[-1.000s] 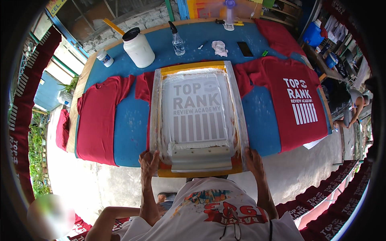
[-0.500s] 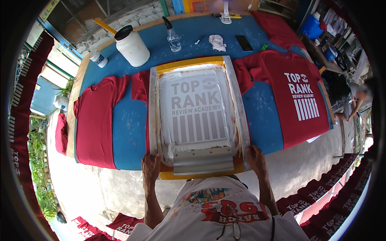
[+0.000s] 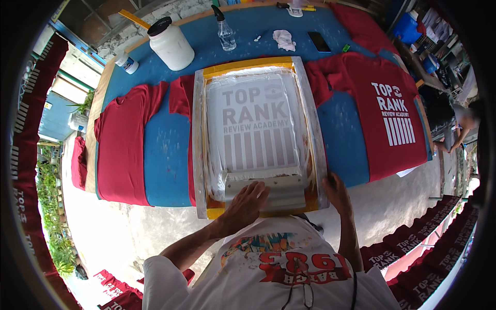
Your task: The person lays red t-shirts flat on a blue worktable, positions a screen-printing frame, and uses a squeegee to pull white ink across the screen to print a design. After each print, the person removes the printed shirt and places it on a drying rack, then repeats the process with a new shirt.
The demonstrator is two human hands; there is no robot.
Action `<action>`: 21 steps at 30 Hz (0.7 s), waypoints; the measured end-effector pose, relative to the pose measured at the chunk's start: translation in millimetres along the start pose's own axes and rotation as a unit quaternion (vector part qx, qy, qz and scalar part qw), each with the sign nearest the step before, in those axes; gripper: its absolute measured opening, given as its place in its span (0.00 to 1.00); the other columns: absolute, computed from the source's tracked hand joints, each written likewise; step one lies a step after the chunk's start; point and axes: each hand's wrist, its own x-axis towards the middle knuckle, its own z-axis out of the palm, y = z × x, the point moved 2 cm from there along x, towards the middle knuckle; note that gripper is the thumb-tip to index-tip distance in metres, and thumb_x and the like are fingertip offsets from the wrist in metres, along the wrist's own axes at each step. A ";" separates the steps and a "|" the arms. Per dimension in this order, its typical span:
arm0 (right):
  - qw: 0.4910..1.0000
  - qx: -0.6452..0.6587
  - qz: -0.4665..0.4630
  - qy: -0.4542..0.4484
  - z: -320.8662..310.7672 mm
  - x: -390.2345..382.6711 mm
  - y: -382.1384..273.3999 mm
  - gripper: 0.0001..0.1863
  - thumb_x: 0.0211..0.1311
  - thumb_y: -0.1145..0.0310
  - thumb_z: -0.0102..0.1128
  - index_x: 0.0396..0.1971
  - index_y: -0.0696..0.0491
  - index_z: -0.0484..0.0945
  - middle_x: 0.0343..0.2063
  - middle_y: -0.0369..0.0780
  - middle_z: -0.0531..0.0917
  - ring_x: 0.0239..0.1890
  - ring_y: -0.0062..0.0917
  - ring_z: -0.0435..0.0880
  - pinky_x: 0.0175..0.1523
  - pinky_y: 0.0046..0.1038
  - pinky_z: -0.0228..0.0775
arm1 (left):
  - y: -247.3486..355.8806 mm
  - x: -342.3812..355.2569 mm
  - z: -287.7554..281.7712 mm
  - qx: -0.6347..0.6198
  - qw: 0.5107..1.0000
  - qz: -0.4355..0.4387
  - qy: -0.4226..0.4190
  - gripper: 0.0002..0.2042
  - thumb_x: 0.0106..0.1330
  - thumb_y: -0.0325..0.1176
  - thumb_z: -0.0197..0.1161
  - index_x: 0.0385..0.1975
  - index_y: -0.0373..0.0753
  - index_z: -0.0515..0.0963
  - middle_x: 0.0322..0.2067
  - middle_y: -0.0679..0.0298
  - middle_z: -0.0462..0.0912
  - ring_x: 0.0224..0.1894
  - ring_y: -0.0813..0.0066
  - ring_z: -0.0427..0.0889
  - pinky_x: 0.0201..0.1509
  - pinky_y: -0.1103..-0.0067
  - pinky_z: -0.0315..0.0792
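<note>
I am at the near end of the printing frame [image 3: 257, 137], which lies flat on the blue table [image 3: 165, 150] over a red shirt [image 3: 181, 98]. My left hand [image 3: 247, 202] rests on the squeegee [image 3: 266, 190], the pale bar lying across the frame's near end just below the striped part of the design. The fingers are spread over its top, pressing rather than wrapped round it (I cannot tell whether the thumb hooks underneath). My right hand [image 3: 336, 190] sits on the frame's near right corner, fingers curled over the metal edge, holding it down.

I judge this to be the end of a pull, with the squeegee drawn to my side of the mesh. The next move, as I read it, calls for a firm grip on the bar, and a steady hold on the frame so it does not shift on the shirt.

Both forearms come up from below, the left angled in from the left, the right nearly straight. A printed red shirt [image 3: 387, 119] lies to the right, a plain one [image 3: 124, 144] to the left.
</note>
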 end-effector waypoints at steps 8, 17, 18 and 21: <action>1.000 0.015 -0.002 0.014 -1.2 -3.9 -6.9 0.31 0.80 0.50 0.65 0.69 0.59 0.78 0.58 0.56 0.87 0.63 0.48 0.87 0.67 0.43 0.77 | 7.6 25.9 6.0 0.186 0.982 -0.016 0.016 0.27 0.67 0.20 0.62 0.69 0.32 0.74 0.56 0.46 0.80 0.61 0.46 0.83 0.64 0.55 0.81; 0.996 -0.081 -0.030 -0.022 2.4 -19.7 -15.1 0.37 0.80 0.48 0.64 0.76 0.59 0.70 0.68 0.64 0.78 0.69 0.56 0.81 0.70 0.48 0.75 | 25.1 40.1 -55.0 0.048 0.992 -0.036 0.113 0.25 0.66 0.17 0.60 0.63 0.39 0.83 0.45 0.49 0.88 0.45 0.49 0.91 0.50 0.58 0.86; 0.997 -0.045 -0.034 -0.046 1.1 -19.5 -15.4 0.41 0.78 0.48 0.66 0.78 0.59 0.66 0.69 0.65 0.76 0.70 0.57 0.80 0.72 0.48 0.74 | 30.3 37.4 -51.5 0.060 0.992 -0.037 0.108 0.24 0.67 0.18 0.61 0.63 0.39 0.83 0.44 0.50 0.87 0.45 0.49 0.91 0.50 0.58 0.86; 0.992 0.010 -0.061 -0.109 -3.1 -21.1 -16.8 0.53 0.74 0.49 0.72 0.84 0.59 0.51 0.73 0.66 0.71 0.74 0.60 0.76 0.76 0.49 0.72 | 47.0 23.8 -30.3 0.102 0.990 -0.053 0.082 0.22 0.71 0.24 0.63 0.66 0.39 0.81 0.44 0.52 0.84 0.45 0.49 0.90 0.50 0.57 0.85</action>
